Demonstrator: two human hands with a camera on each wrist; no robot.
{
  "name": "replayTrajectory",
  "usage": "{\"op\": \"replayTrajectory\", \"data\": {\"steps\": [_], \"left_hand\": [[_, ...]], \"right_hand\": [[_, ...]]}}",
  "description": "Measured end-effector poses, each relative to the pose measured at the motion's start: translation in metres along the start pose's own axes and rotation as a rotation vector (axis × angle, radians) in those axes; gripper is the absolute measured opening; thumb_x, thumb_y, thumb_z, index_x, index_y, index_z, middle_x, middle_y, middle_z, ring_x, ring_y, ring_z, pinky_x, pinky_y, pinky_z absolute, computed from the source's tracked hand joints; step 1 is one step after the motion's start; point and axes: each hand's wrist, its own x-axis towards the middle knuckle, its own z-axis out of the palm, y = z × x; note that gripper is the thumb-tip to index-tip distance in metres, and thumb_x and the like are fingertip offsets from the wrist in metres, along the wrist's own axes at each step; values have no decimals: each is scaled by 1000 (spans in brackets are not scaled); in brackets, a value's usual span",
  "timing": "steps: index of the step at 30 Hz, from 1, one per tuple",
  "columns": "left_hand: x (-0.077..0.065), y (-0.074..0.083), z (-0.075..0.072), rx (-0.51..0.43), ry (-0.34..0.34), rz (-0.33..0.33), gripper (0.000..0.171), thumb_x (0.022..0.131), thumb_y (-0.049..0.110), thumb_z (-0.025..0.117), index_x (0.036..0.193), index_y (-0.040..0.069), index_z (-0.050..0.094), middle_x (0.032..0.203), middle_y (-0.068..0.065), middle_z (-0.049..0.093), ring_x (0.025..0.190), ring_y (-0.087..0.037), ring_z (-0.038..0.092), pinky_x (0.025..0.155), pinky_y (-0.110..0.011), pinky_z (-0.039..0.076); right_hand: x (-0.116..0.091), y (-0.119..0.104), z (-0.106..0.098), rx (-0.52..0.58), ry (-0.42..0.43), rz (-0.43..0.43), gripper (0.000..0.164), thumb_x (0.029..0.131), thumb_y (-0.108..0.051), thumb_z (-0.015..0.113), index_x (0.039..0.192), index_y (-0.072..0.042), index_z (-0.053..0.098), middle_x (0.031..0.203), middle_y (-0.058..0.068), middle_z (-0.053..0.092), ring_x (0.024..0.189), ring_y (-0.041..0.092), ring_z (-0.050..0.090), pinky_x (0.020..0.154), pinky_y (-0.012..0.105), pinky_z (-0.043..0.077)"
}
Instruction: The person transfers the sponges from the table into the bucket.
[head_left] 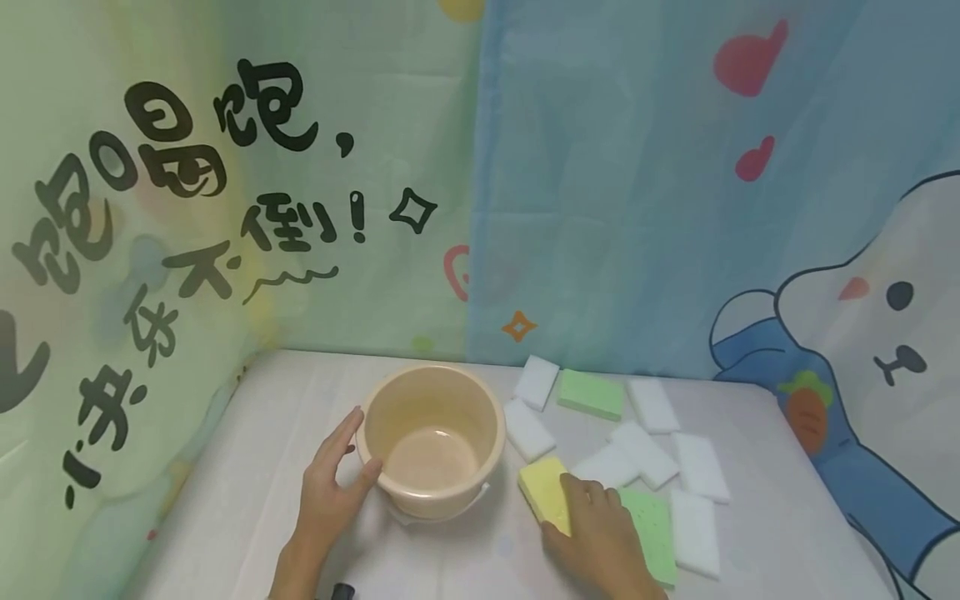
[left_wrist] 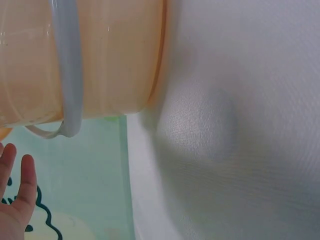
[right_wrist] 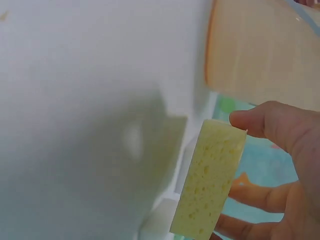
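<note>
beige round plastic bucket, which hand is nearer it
Left: the left hand is at the bucket; the right hand is apart, to its right, gripping a yellow rectangular sponge.

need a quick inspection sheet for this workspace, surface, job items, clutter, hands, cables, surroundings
surface: white-covered table, no spills seen
job's things: beige bucket upright, nothing seen inside; yellow sponge outside it, held
clutter: two green sponges and seven white blocks spread to the bucket's right; small dark object at the near edge, too cut off to identify
left hand: at the bucket's left side, contact unclear
right hand: grips the yellow sponge
cables: nothing seen
surroundings: printed backdrop with black lettering and a cartoon animal
</note>
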Motion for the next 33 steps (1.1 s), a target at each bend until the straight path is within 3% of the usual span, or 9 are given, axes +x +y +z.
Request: {"op": "replayTrajectory", "data": {"steps": [7,18,33], "left_hand": [[0,-1,-1,19,-2,-8,66,84,10,76,145,3,51,146,-14,52,131,-30,50,99,-17,46],[1,-5,-2,-4,13,23,63,87,15,75,145,3,52,146,-12,53,129,-31,53,94,-27,53],[-1,-6,-1,-4,-13,5,65,87,17,76,146,6,51,146,-11,52,129,-29,53,93,-29,53]], "right_hand": [[2,5,-13,57,51,-73,63,79,-32,82,130,-4,59,118,17,61,103,39,55,79,57,50],[10,13,-26,60,108,-198,57,74,-29,83,124,-12,63,119,8,62,101,34,55,74,49,46],[22,23,-77,110,107,-273,54,77,-20,82,127,-13,64,131,12,60,112,41,53,82,64,44]]}}
